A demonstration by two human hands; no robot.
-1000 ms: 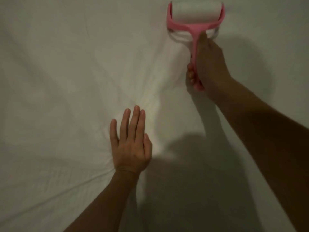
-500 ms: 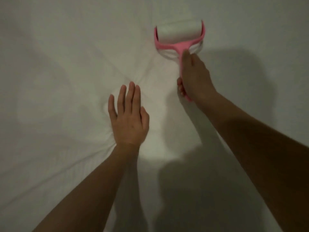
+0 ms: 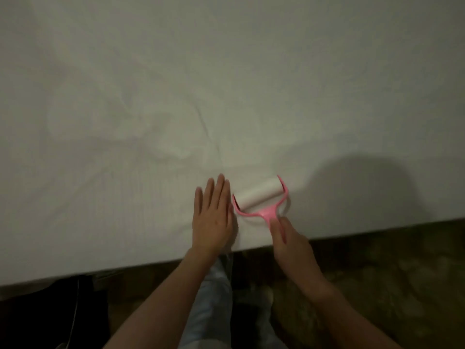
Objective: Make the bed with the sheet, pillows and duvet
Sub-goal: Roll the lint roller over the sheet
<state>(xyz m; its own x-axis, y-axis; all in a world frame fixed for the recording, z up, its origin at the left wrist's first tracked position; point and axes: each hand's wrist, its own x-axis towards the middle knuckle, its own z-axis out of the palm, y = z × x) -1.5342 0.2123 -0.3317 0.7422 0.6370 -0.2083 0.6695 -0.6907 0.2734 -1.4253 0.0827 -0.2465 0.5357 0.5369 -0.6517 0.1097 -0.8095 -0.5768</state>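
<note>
- A person stands at the near edge of a bed, both bare arms reaching forward over a white sheet (image 3: 176,84) that covers the mattress from edge to edge of the view.
- The left hand (image 3: 212,217) lies flat on the sheet close to the bed's edge, fingers straight and held together, pointing toward twelve o'clock, pressing the fabric down.
- Just beside it, at about three o'clock from the left hand, a pink lint roller (image 3: 259,197) rests on the sheet with its white roll tilted, the far end angled toward two o'clock; the roll's near end sits just off the left hand's fingers.
- The right hand (image 3: 289,240) grips the roller's pink handle (the lower part of the handle is hidden inside the grasp), with the fingers curled round it and one finger laid along the stem toward the fork.
- The sheet shows soft creases running out from the middle toward ten o'clock, and a broad rounded shadow falls on it at three o'clock from the roller.
- Below the bed's edge, at six o'clock, the person's leg in light trousers (image 3: 214,298) is visible between the two forearms, over a dim patterned floor (image 3: 377,273).
- A dark shape sits under the bed's edge at seven o'clock; what it is cannot be made out in the low light.
</note>
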